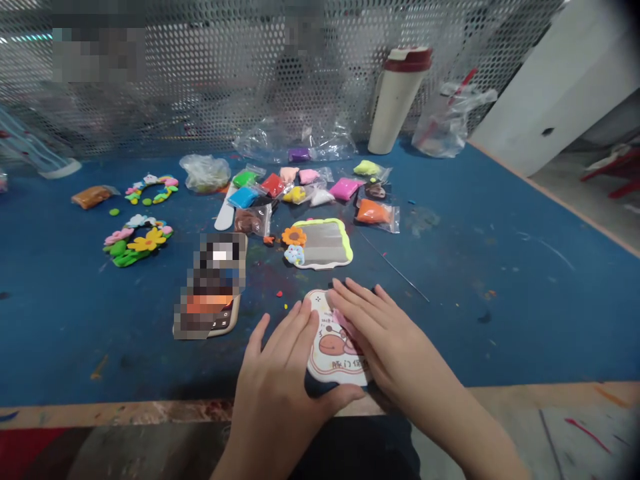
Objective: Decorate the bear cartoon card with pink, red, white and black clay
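Note:
My left hand (280, 353) and my right hand (383, 337) lie on a rounded card (333, 363) with a cartoon animal and Chinese text, near the front edge of the blue table (90, 320). Their fingers are spread over it and hide much of its print. My left thumb curls round its lower edge. Just beyond the fingertips sits a small mirror (323, 243) with a lime-and-white clay border and a clay sunflower. A smartphone (210, 287), its screen pixelated, lies to the left of my left hand.
Several packets of coloured clay (310, 190) lie at the table's far side, beside two clay flower wreaths (137, 241). A cream-and-maroon bottle (395, 100) and plastic bags (445, 123) stand against a perforated metal screen (200, 87). A thin metal rod (395, 267) lies right of the mirror.

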`<state>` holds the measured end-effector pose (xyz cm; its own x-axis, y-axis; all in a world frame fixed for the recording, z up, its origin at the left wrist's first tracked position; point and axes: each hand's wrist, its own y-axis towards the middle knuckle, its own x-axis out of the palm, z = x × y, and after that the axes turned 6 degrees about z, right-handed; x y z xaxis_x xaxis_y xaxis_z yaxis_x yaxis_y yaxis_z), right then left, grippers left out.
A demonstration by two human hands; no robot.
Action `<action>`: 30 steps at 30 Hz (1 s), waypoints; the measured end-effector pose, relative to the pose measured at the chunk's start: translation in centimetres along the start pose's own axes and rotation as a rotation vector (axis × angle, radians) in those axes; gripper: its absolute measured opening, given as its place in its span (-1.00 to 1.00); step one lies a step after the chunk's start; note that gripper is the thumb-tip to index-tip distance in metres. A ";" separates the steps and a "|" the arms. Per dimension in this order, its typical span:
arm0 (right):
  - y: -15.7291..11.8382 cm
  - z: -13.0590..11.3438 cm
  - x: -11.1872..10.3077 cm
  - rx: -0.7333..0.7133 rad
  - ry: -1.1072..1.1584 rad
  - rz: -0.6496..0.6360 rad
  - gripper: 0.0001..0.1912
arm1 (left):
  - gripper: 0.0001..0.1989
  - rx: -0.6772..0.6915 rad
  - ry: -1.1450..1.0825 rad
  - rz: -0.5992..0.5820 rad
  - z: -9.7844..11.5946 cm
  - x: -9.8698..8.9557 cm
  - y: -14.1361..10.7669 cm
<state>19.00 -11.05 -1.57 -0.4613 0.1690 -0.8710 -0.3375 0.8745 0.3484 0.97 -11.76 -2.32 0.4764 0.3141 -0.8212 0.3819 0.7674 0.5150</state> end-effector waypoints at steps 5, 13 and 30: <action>-1.7 0.2 -0.5 -0.071 0.003 0.021 -0.54 | -0.36 0.057 0.001 0.103 -0.2 0.2 -0.3; -3.5 -0.2 -1.7 -0.253 0.166 0.119 -0.55 | -0.37 0.092 0.019 0.126 -0.3 0.3 -0.4; -0.7 -1.2 -1.0 0.488 0.775 0.255 -0.76 | -0.31 0.120 0.049 0.100 -0.4 0.2 -0.4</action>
<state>18.72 -12.38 -0.48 -0.9488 0.1854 -0.2558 0.1474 0.9760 0.1605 0.57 -11.82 -2.78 0.4786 0.4147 -0.7739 0.4281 0.6594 0.6180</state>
